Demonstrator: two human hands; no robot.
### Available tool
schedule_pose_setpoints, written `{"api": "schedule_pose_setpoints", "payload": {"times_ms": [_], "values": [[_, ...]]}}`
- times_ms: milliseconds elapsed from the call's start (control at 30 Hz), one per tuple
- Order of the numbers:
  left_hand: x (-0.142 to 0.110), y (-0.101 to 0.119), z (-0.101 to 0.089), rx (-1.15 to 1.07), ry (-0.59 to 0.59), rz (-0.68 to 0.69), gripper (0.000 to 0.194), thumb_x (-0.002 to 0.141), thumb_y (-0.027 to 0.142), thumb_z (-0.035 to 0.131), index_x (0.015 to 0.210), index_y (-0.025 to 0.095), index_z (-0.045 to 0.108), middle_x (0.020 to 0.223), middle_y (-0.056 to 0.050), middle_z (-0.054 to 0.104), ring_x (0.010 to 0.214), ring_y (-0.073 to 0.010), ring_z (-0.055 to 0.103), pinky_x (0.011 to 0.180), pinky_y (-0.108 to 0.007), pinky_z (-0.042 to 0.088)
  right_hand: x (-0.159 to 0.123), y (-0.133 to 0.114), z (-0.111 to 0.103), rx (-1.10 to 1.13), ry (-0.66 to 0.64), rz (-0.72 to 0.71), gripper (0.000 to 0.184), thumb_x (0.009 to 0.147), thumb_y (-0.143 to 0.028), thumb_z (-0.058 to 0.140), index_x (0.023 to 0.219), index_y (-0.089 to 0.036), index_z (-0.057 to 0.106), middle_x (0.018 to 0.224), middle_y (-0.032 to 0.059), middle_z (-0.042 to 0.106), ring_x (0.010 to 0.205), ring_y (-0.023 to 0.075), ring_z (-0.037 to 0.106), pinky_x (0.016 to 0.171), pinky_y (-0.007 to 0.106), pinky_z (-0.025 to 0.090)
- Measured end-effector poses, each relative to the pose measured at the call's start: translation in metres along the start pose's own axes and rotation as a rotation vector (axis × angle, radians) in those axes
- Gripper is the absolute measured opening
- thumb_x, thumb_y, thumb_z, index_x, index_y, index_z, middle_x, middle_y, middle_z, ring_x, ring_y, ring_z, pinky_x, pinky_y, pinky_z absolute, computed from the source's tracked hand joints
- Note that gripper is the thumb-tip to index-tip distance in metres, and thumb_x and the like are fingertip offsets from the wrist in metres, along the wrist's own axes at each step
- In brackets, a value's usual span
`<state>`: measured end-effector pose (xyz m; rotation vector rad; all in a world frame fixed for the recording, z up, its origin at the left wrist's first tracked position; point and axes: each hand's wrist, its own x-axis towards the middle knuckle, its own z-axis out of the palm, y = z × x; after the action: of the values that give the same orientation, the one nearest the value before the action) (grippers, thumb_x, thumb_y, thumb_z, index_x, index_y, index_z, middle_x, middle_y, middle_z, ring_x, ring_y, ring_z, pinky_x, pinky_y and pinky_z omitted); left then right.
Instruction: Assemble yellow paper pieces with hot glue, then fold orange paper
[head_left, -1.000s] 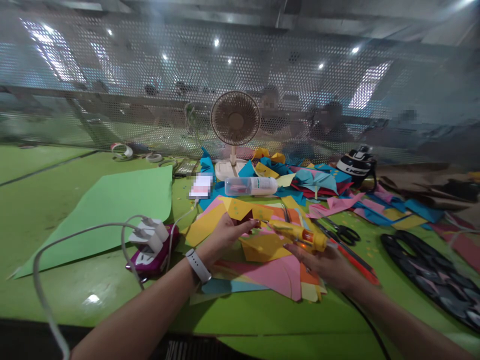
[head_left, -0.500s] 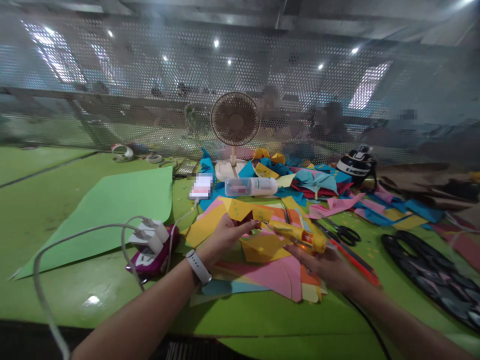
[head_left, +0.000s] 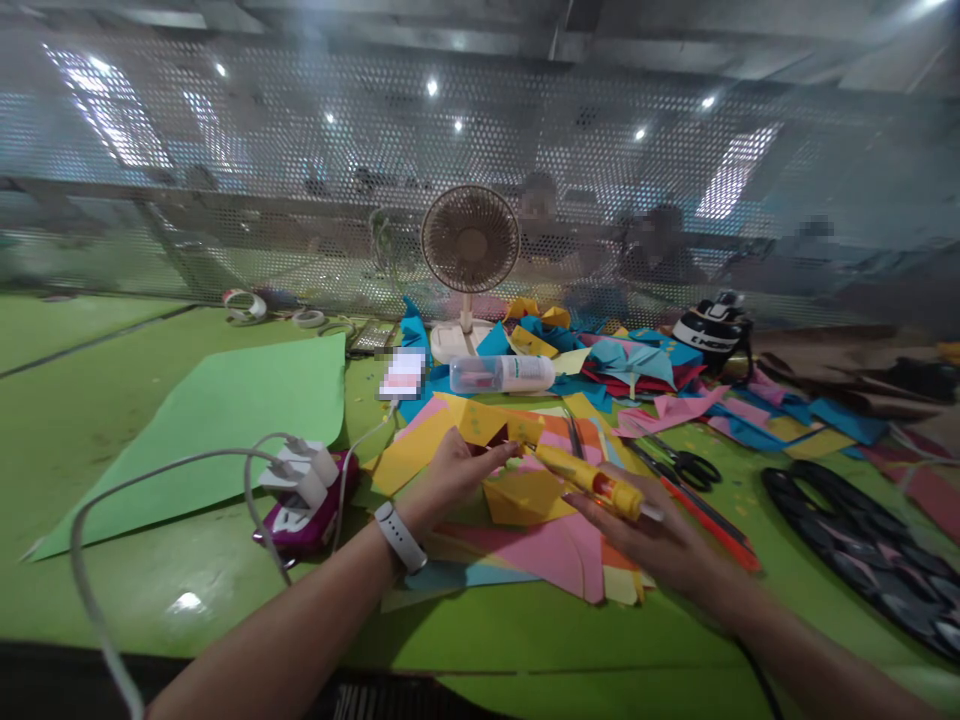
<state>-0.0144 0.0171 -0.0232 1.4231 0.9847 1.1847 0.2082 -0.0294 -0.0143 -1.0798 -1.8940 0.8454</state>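
Note:
My right hand (head_left: 652,520) is closed around a yellow hot glue gun (head_left: 589,478), its nozzle pointing left and its black cord trailing below my wrist. Opposite the nozzle is my left hand (head_left: 454,475), wearing a white watch band, with thumb and fingers pinched at a folded yellow paper (head_left: 484,415). A dark red hollow shows under the fold, and the thumb covers the exact grip. The nozzle comes close to my left fingertips; whether it touches the paper I cannot tell. Beneath both hands lie several coloured sheets, among them a pink sheet (head_left: 559,555).
Black scissors (head_left: 694,468) and a red-black cutter (head_left: 712,525) lie right, near a black palette-like tray (head_left: 855,560). Behind are a clear bottle (head_left: 502,373), a fan (head_left: 471,240) and paper scraps. At left, white chargers (head_left: 300,475) with cables sit beside a green sheet (head_left: 225,420).
My right hand has tilted the glue gun, its rear end dropping nearer to me and slightly left. My left hand stays almost where it was.

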Motion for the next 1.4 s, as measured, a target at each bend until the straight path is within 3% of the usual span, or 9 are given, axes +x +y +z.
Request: {"api": "schedule_pose_setpoints", "payload": {"times_ms": [100,200,367,600,700,867,1000,1167,1400], "values": [[0.0,0.002,0.0,0.028,0.023,0.024,0.019,0.072,0.033,0.071,0.075,0.015,0.065,0.074,-0.004,0.067,0.067,-0.0161,0.06,0.06,-0.026,0.046,-0.002,-0.002,-0.009,-0.313,-0.09,-0.177,0.012,0.084,-0.031,0.051,0.086,-0.022,0.058,0.081,0.0053,0.063,0.069,0.0187,0.057,0.062,0.029,0.047],[0.001,0.005,-0.002,-0.029,0.06,0.022,0.017,0.072,0.029,0.071,0.08,0.015,0.065,0.08,-0.004,0.068,0.073,-0.0168,0.062,0.066,-0.028,0.048,-0.002,0.0,-0.023,-0.597,-0.134,-0.22,0.006,0.082,-0.025,0.047,0.081,-0.021,0.052,0.078,0.0053,0.059,0.063,0.0171,0.053,0.055,0.027,0.04],[0.004,0.005,-0.008,-0.1,0.13,-0.035,0.018,0.073,0.029,0.07,0.086,0.016,0.067,0.087,-0.005,0.07,0.077,-0.0174,0.064,0.071,-0.03,0.05,-0.005,0.019,-0.063,-0.876,-0.088,-0.034,0.01,0.074,-0.02,0.054,0.084,-0.021,0.055,0.083,0.0055,0.061,0.07,0.0207,0.058,0.06,0.029,0.041],[0.01,-0.004,-0.011,-0.193,0.155,-0.061,0.025,0.07,0.031,0.073,0.088,0.016,0.067,0.09,-0.007,0.07,0.076,-0.0164,0.065,0.07,-0.028,0.05,-0.043,0.076,-0.132,-0.921,-0.047,0.223,0.034,0.073,-0.046,0.061,0.092,-0.018,0.063,0.1,0.0125,0.066,0.087,0.0278,0.063,0.077,0.038,0.048],[0.011,-0.006,-0.011,-0.205,0.165,-0.066,0.026,0.068,0.031,0.074,0.088,0.015,0.067,0.09,-0.007,0.07,0.073,-0.0154,0.064,0.068,-0.027,0.05,-0.051,0.076,-0.146,-0.888,-0.1,0.229,0.04,0.071,-0.047,0.062,0.1,-0.02,0.065,0.106,0.0118,0.067,0.095,0.0293,0.063,0.082,0.039,0.048],[0.012,-0.006,-0.013,-0.225,0.155,-0.064,0.023,0.069,0.031,0.074,0.086,0.016,0.068,0.086,-0.006,0.071,0.072,-0.0147,0.064,0.066,-0.025,0.049,-0.032,0.024,-0.114,-0.939,-0.016,0.083,0.032,0.087,-0.043,0.046,0.1,-0.02,0.064,0.106,0.0117,0.066,0.097,0.0278,0.061,0.083,0.041,0.046],[0.012,-0.008,-0.016,-0.228,0.161,-0.086,0.024,0.069,0.031,0.074,0.086,0.015,0.069,0.085,-0.006,0.071,0.071,-0.0135,0.063,0.066,-0.025,0.049,0.004,-0.008,-0.057,-0.922,-0.222,-0.121,0.025,0.094,-0.029,0.04,0.096,-0.02,0.062,0.095,0.0077,0.066,0.089,0.0214,0.061,0.073,0.032,0.045],[0.012,-0.009,-0.015,-0.243,0.147,-0.119,0.025,0.069,0.032,0.074,0.085,0.015,0.069,0.087,-0.007,0.071,0.074,-0.0148,0.065,0.069,-0.026,0.05,0.054,0.008,-0.025,-1.237,-0.305,-0.251,0.031,0.086,-0.004,0.043,0.108,-0.019,0.059,0.103,0.0091,0.062,0.086,0.0188,0.058,0.066,0.027,0.039],[0.011,-0.005,-0.012,-0.215,0.16,-0.16,0.02,0.067,0.031,0.075,0.075,0.014,0.071,0.081,-0.008,0.072,0.073,-0.0167,0.066,0.067,-0.026,0.049,0.074,0.039,-0.034,-1.384,-0.643,-0.569,0.015,0.084,-0.007,0.051,0.087,-0.017,0.062,0.088,0.009,0.062,0.083,0.0202,0.053,0.064,0.029,0.034]]}}
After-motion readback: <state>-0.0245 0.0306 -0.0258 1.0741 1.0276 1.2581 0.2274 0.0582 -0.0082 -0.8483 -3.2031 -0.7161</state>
